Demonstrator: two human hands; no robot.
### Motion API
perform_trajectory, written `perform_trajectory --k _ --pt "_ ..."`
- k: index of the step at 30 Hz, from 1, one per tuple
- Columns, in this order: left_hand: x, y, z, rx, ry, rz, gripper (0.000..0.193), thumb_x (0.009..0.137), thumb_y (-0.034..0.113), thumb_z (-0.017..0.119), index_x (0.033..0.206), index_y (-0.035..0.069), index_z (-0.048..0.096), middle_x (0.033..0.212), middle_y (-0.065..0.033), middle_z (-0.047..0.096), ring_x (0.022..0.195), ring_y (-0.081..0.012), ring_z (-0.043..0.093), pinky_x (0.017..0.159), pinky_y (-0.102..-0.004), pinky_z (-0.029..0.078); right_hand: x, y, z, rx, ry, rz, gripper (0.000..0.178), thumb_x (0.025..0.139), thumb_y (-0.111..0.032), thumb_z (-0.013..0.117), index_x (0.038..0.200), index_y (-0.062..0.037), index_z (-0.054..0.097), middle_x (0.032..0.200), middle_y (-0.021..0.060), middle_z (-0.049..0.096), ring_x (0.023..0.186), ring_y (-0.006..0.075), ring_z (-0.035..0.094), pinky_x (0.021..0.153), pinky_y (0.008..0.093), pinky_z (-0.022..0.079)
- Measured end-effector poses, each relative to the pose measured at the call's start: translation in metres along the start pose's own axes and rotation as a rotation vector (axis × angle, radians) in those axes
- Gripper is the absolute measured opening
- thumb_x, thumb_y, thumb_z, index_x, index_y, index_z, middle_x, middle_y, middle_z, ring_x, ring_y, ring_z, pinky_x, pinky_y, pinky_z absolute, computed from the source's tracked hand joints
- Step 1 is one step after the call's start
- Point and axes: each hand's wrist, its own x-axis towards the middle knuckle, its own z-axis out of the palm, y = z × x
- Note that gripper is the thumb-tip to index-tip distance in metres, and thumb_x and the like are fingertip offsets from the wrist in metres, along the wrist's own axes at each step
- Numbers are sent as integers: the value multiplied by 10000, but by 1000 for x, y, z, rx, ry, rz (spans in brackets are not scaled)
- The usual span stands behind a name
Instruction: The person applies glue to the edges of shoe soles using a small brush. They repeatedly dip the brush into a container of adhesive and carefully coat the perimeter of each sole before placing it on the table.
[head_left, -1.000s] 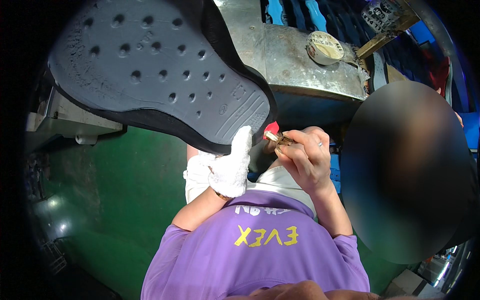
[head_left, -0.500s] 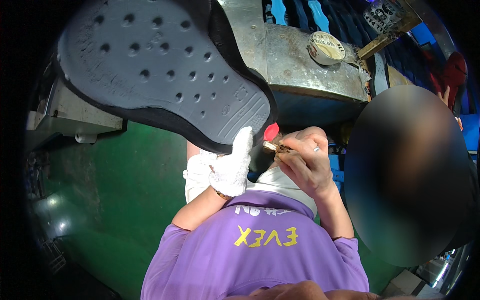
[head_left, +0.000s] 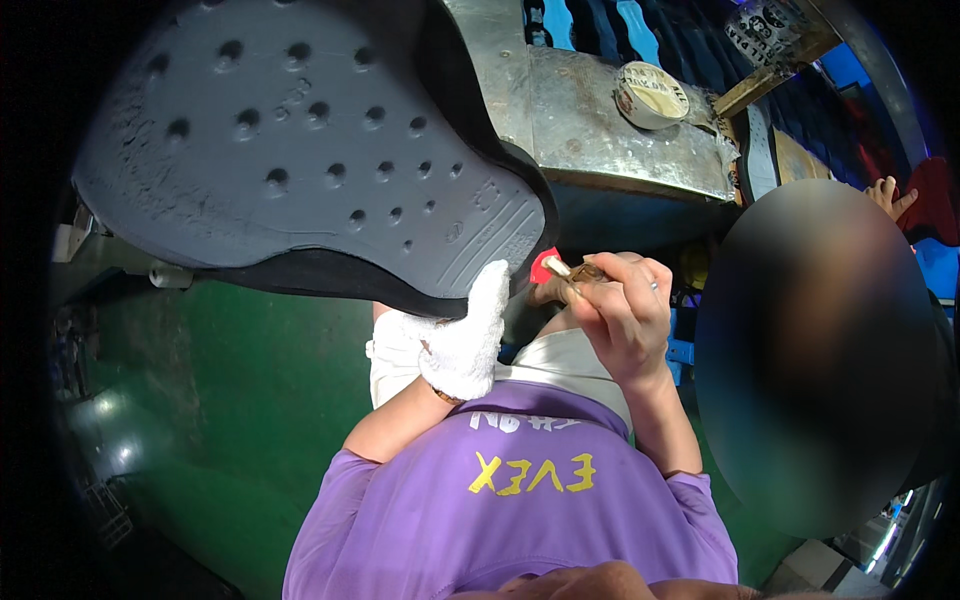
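Note:
A large dark grey insole (head_left: 250, 150) with a black edge fills the upper left, its dimpled, ridged underside facing up. My left hand (head_left: 465, 350), in a white knitted glove, grips its narrow end, thumb on top and the other fingers hidden beneath. Bare, my right hand (head_left: 630, 315) pinches a small tool (head_left: 562, 269) with a brownish handle, a pale shaft and a flat red tip. That tip lies right beside the insole's narrow end; whether it touches I cannot tell.
A worn metal bench (head_left: 590, 120) carries a round pale tub or roll (head_left: 653, 95). Behind it are blue strips (head_left: 640, 35). At the right sits a co-worker (head_left: 815, 350), with a hand (head_left: 890, 198) on a dark red piece (head_left: 932, 200). The floor (head_left: 250, 420) is green.
The insole's wide end has swung down and left, looking larger now. My right hand has turned, so the tool's red tip sits a little differently beside the narrow end. The co-worker's red piece has lowered.

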Motion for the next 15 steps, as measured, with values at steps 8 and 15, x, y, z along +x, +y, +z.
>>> perform_trajectory --k 8,15 --pt "1 17 8 -379 79 -247 282 805 4 800 1061 -19 684 1042 -88 699 883 -132 666 778 -276 531 1 3 0 -63 78 53 256 733 -115 803 921 -131 631 1059 70 663 822 263 584 829 416 419" --pt "-3 12 1 -192 -19 -19 284 813 6 795 1070 -25 678 1047 -86 697 908 -139 665 806 -290 526 2 -9 -3 21 -17 65 229 726 -120 798 891 -124 640 1081 87 660 828 246 604 845 412 408"
